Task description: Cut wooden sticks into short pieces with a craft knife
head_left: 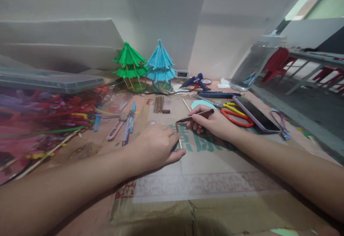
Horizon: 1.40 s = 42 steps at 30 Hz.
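Note:
In the head view, my left hand rests on the printed sheet, its fingers closed on a thin wooden stick. The stick's far part is brown, the near part pale. My right hand holds a brown marker by its barrel, with the tip touching the stick's far end. Beyond my hands lie several brown sticks side by side, with a brown marker cap next to them. A pale stick lies by my right hand's fingertips.
Green and blue pagoda models stand at the back beside a glue gun. Scissors and a phone lie right, near a large bottle. Pens and a heap of colourful strips are left.

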Each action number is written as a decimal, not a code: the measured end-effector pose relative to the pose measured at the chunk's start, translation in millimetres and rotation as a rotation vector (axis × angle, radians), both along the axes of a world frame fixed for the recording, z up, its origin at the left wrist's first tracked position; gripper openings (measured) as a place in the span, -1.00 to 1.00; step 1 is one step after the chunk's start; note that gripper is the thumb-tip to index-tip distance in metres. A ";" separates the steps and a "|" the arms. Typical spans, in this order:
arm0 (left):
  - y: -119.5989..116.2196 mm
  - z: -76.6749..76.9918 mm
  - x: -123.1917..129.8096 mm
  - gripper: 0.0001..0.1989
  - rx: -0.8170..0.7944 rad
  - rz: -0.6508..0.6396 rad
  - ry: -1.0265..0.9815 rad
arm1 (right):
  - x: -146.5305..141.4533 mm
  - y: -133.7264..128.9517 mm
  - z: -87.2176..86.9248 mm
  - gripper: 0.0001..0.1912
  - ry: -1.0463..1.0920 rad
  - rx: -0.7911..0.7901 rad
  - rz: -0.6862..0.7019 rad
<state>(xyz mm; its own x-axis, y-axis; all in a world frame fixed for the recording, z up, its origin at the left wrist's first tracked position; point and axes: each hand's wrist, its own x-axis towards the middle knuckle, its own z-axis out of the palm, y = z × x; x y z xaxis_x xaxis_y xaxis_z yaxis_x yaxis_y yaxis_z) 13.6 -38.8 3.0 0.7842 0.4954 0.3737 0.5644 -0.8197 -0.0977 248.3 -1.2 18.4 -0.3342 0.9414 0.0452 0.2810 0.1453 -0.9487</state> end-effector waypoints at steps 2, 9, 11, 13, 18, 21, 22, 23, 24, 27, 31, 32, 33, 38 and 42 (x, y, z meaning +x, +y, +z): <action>0.1 -0.2 0.0 -0.65 -0.004 0.002 -0.003 | 0.6 0.3 -0.3 -0.72 0.002 -0.005 0.009; 0.0 -0.7 -0.5 -0.65 0.018 0.000 0.004 | 1.4 0.5 -0.7 -0.71 0.024 -0.015 0.025; 0.2 -0.5 -0.4 -0.65 0.011 0.005 0.014 | 1.4 -0.2 -0.3 -0.72 0.025 -0.013 0.027; 0.6 -0.6 -0.3 -0.65 0.002 0.002 0.023 | 1.5 -0.6 -0.1 -0.72 0.020 -0.016 0.040; 1.0 -2.2 -0.5 -0.66 -0.002 0.017 0.020 | 1.5 -0.2 -0.4 -0.71 0.045 -0.025 0.042; 0.8 -3.1 -1.0 -0.67 0.016 0.016 0.009 | 1.7 0.0 -0.7 -0.71 0.039 -0.039 0.046; 0.8 -3.2 -1.2 -0.67 0.020 0.011 0.007 | 1.9 0.0 -1.0 -0.71 0.036 -0.041 0.047; 0.8 -3.1 -1.2 -0.67 0.020 0.009 0.008 | 2.0 -0.1 -1.4 -0.71 0.037 -0.040 0.047; 0.8 -2.9 -1.2 -0.67 0.018 0.007 0.010 | 2.1 -0.1 -1.8 -0.71 0.042 -0.036 0.045; 0.9 -2.3 -0.9 -0.66 0.004 0.011 0.025 | 2.0 0.3 -3.0 -0.70 0.058 -0.021 0.039; 1.2 -2.3 -0.3 -0.65 -0.013 0.016 0.031 | 1.2 1.2 -2.8 -0.73 0.046 -0.011 0.031; 1.2 -2.5 -0.3 -0.65 -0.018 0.017 0.032 | 1.0 1.3 -2.6 -0.75 0.041 -0.008 0.029; 1.2 -2.7 -0.3 -0.65 -0.022 0.017 0.032 | 0.9 1.4 -2.5 -0.77 0.036 -0.005 0.028; 1.4 -3.0 -0.5 -0.64 -0.013 0.008 0.031 | 1.2 1.8 -2.7 -0.80 0.021 0.006 0.036; 1.5 -2.6 0.1 -0.65 -0.004 -0.004 0.019 | 1.2 1.9 -2.9 -0.78 0.022 0.001 0.033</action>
<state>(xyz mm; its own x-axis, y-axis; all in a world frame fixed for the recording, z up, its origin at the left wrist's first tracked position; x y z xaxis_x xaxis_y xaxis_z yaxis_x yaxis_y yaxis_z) 13.6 -37.3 0.4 0.7930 0.4938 0.3568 0.5593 -0.8223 -0.1050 249.4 0.8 15.5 -0.3644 0.9297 0.0533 0.2552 0.1548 -0.9544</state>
